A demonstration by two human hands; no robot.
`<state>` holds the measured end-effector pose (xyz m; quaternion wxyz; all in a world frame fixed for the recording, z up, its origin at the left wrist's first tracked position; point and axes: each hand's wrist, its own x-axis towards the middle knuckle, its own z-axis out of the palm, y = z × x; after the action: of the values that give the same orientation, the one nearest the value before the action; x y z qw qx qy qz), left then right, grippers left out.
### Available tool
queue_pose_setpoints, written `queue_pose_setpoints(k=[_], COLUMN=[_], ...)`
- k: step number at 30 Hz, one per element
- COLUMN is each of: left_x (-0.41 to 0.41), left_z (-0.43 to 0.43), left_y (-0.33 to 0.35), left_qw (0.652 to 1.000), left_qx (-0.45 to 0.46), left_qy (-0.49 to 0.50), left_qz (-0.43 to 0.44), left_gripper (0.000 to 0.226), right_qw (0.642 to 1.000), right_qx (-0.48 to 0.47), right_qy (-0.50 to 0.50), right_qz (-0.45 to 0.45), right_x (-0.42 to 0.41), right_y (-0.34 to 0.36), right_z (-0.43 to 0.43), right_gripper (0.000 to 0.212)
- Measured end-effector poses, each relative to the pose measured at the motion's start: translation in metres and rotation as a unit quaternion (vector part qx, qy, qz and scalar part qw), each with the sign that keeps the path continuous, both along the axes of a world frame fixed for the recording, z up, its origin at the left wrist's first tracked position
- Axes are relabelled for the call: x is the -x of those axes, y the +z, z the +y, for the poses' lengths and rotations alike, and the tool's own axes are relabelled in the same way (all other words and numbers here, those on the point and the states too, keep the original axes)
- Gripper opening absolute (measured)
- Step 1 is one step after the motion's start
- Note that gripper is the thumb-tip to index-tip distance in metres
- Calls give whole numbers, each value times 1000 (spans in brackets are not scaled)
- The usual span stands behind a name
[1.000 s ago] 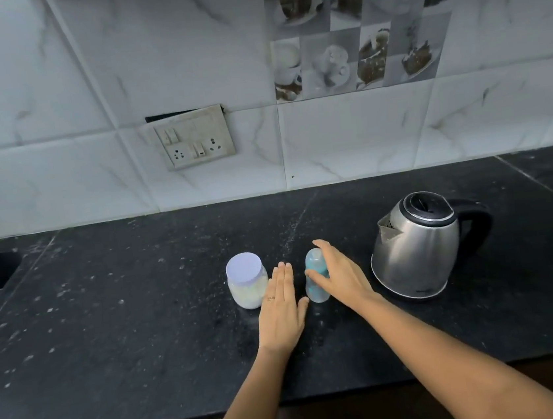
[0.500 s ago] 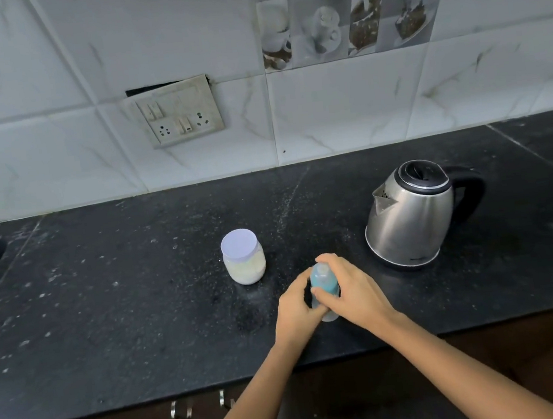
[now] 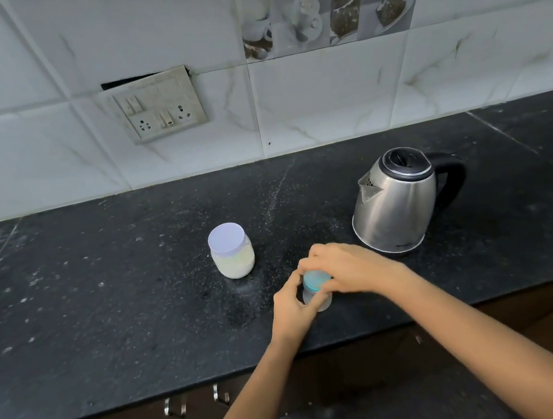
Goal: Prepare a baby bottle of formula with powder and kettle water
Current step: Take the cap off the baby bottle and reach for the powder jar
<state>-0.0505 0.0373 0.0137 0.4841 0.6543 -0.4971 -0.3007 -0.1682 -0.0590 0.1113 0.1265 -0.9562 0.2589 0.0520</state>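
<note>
With the left grip (image 3: 291, 307) curled round the baby bottle (image 3: 323, 302) and the right grip (image 3: 347, 266) clasping its blue cap (image 3: 314, 279), a jerky twist could topple it near the worktop (image 3: 108, 314) edge.

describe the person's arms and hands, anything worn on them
Two bare hands, the left hand and the right hand, on bare forearms. No sleeve shows up to the picture's edge, and no watch, bracelet or glove is on either wrist. Whether a finger carries a ring cannot be told: the fingers are partly hidden.
</note>
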Motion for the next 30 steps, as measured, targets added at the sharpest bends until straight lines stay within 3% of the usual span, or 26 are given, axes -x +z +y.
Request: queue_pose_setpoints(k=[2, 5, 9, 15, 24, 28, 30], left_x=[-2, -1, 3, 6, 4, 1, 0], left_z=[-1, 0, 1, 1, 0, -2, -4], left_y=[-1, -5, -7, -8, -12, -17, -19], left_qw=[1000, 1000, 1000, 999, 999, 998, 998], left_qx=[2, -1, -6, -24, -49, -58, -54], left_qy=[-8, -8, 1, 1, 2, -3, 7], left_qz=[1, 9, 19, 43, 24, 22, 22], left_gripper=[41, 48, 50, 53, 61, 67, 64], right_qw=[994, 961, 898, 811, 835, 827, 842], right_qx=[-60, -121, -220, -242, -163, 37, 66], right_qy=[21, -83, -249, -387, -374, -405, -353], right_qz=[-92, -235, -288, -366, -369, -388, -402], right_x=[14, 40, 74, 87, 85, 73, 59], right_y=[14, 24, -24, -104, -132, -117, -103], right_z=[-9, -19, -18, 4, 7, 19, 25], right_gripper=[37, 39, 51, 51, 75, 85, 81])
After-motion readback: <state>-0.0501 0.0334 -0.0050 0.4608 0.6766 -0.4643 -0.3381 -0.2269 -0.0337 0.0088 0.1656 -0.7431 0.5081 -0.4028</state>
